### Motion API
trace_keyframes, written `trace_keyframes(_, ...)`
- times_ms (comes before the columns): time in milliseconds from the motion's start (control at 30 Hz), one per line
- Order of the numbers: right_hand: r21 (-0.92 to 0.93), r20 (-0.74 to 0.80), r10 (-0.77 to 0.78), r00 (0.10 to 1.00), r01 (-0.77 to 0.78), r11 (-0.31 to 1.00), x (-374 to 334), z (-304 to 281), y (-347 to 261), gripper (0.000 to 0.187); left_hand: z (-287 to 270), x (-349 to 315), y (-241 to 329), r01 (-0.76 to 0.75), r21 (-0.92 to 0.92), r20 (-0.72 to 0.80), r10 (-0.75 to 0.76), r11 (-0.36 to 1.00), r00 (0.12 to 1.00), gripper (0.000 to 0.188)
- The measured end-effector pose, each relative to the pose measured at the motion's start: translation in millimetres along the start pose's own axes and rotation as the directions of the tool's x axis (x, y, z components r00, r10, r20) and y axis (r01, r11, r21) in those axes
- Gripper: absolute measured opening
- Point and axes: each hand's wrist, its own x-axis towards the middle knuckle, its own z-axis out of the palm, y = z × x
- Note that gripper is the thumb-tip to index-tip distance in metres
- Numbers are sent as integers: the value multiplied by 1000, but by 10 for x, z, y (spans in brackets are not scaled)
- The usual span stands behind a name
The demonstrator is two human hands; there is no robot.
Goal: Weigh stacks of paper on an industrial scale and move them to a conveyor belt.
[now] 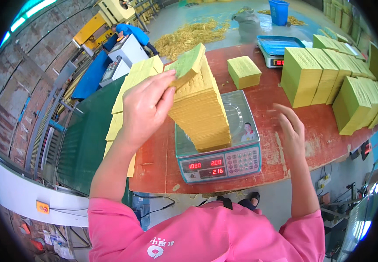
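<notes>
A tall stack of yellow paper sheets (204, 118) stands on a digital weighing scale (243, 159) with lit red digits. At its top, my left hand (147, 102) pinches a thin bundle of yellow paper (189, 64) between thumb and fingers. That bundle is tilted up, its far end raised above the stack. Whether its lower edge touches the stack is hidden behind my fingers. My right hand (291, 126) hovers to the right of the scale over the red table, holding nothing, its fingers apart.
On the red table (154, 174) a small paper block (244, 71) lies beyond the scale. Several tall paper stacks (300, 78) stand at right, near a second scale with a blue tray (280, 43). More paper blocks (130, 89) line the left edge. A person in blue (132, 32) bends beside machinery.
</notes>
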Motion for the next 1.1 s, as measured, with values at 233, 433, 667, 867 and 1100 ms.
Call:
trace_keyframes(233,483,462,177,869,-414,771,86,611,-765,37,48,-181,648,-382,66,100,375,922,922,21)
trace_keyframes(433,401,63,199,978,-208,892,-45,7,-224,36,-18,-327,563,-354,-4,198,348,935,916,71)
trace_keyframes(667,36,-52,455,889,-453,891,-413,-1306,1116,40,-1,-611,-81,21,-72,-117,-30,997,993,72)
trace_keyframes(867,-50,-34,507,862,-508,860,-406,-1150,1192,39,-60,-530,48,59,-123,-75,-69,991,995,51)
trace_keyframes(1100,-587,-95,240,966,-249,770,-293,-1341,1441,32,-138,-605,0,93,-63,-90,-98,994,991,52)
